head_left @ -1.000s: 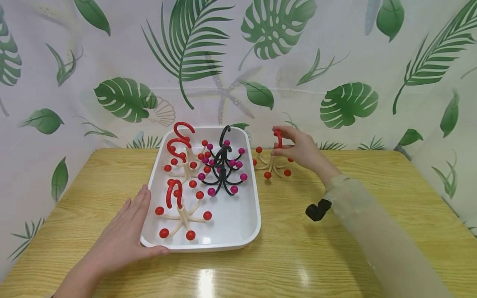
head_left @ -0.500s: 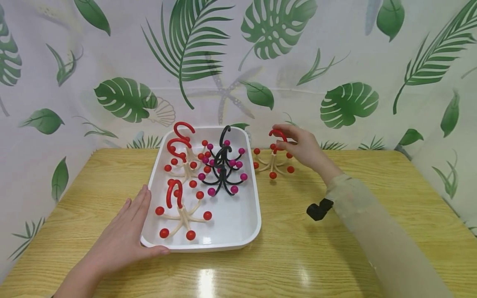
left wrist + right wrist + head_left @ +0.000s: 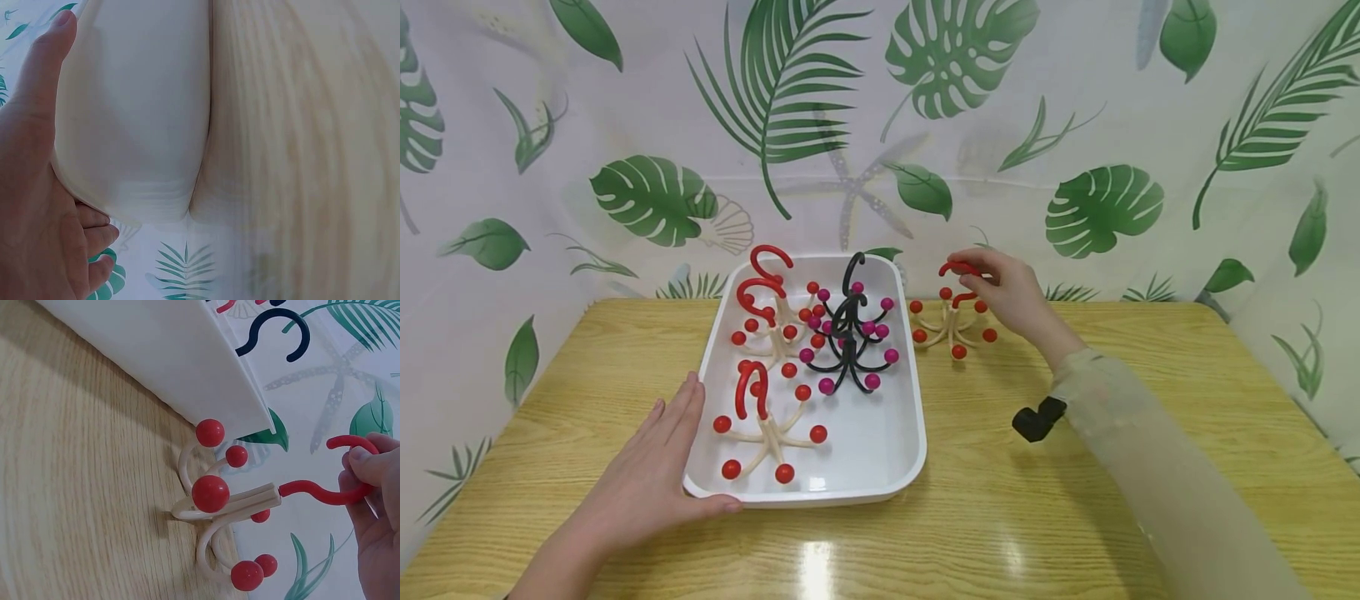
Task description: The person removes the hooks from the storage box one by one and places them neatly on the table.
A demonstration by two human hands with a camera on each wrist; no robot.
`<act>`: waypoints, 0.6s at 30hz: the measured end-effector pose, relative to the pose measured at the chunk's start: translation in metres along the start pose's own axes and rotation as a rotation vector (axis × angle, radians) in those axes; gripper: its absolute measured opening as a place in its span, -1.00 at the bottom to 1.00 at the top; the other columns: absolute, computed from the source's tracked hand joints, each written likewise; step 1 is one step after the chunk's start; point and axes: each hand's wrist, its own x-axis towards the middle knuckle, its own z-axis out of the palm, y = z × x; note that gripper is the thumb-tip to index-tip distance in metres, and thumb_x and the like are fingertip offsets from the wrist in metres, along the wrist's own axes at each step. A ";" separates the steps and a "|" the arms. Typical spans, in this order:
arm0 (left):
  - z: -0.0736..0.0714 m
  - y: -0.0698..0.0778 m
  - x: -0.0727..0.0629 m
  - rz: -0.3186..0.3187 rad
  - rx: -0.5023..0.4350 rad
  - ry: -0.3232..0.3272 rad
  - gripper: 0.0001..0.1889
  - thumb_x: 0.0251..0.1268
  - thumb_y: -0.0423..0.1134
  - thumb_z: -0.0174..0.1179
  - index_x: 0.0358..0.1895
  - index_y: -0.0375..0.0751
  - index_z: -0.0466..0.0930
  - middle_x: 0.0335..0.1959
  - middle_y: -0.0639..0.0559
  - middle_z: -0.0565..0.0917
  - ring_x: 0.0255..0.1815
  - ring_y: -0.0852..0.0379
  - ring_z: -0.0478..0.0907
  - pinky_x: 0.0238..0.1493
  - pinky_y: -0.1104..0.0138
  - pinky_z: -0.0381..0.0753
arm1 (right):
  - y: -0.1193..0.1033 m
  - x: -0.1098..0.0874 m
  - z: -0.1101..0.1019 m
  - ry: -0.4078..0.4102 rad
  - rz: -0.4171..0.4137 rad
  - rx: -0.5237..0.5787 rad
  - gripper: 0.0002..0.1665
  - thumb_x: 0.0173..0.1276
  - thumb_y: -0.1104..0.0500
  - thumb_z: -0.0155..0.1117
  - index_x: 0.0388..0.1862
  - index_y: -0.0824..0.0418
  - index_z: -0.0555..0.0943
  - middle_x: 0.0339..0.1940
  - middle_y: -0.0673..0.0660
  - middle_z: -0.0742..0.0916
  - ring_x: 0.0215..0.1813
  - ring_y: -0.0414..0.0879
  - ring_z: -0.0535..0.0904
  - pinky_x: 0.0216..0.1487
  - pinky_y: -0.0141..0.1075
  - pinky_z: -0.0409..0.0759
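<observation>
My right hand (image 3: 1011,296) pinches the red hook of a cream multi-arm hook hanger (image 3: 954,321), just right of the tray. In the right wrist view, thumb and fingers grip the bend of the red hook (image 3: 312,489). Red balls tip the hanger's curved arms, which stand on or very near the table. My left hand (image 3: 643,475) lies against the front left corner of the white tray (image 3: 917,450), fingers straight along its side and thumb at the front. Inside the tray stand several hook hangers: cream ones (image 3: 770,433) at left, black ones (image 3: 848,350) with magenta balls at right.
The wooden table (image 3: 1000,508) extends around the tray. Behind it hangs a leaf-patterned backdrop (image 3: 985,150), close to the held hanger. A small black object (image 3: 1037,421) is strapped at the right wrist.
The held hook has turned from nearly edge-on to showing its curve, its free end pointing left. The hanger's balls have swung round with it. My left hand and the tray have not moved.
</observation>
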 end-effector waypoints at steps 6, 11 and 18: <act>0.000 0.000 0.000 -0.004 -0.005 -0.005 0.45 -0.32 0.60 0.19 0.52 -0.29 -0.30 0.55 -0.15 -0.22 0.51 -0.17 -0.16 0.47 0.03 -0.20 | -0.003 0.001 0.001 0.020 0.006 -0.005 -0.54 0.32 0.31 0.27 0.21 0.20 0.53 0.14 0.15 0.62 0.19 0.05 0.52 0.20 -0.10 0.49; 0.000 0.000 0.000 -0.007 -0.003 -0.006 0.45 -0.32 0.61 0.18 0.52 -0.29 -0.31 0.55 -0.16 -0.23 0.51 -0.18 -0.17 0.47 0.02 -0.21 | -0.014 0.002 0.005 0.086 -0.113 -0.064 -0.52 0.31 0.27 0.29 0.22 0.17 0.53 0.18 0.13 0.60 0.28 0.00 0.43 0.26 -0.08 0.42; 0.000 0.000 -0.001 0.000 0.008 0.001 0.45 -0.32 0.61 0.18 0.52 -0.29 -0.31 0.55 -0.15 -0.24 0.52 -0.16 -0.18 0.48 0.04 -0.21 | -0.046 0.005 0.030 0.006 -0.321 -0.011 -0.55 0.26 0.35 0.32 0.15 0.26 0.56 0.14 0.11 0.63 0.19 -0.04 0.50 0.21 -0.16 0.48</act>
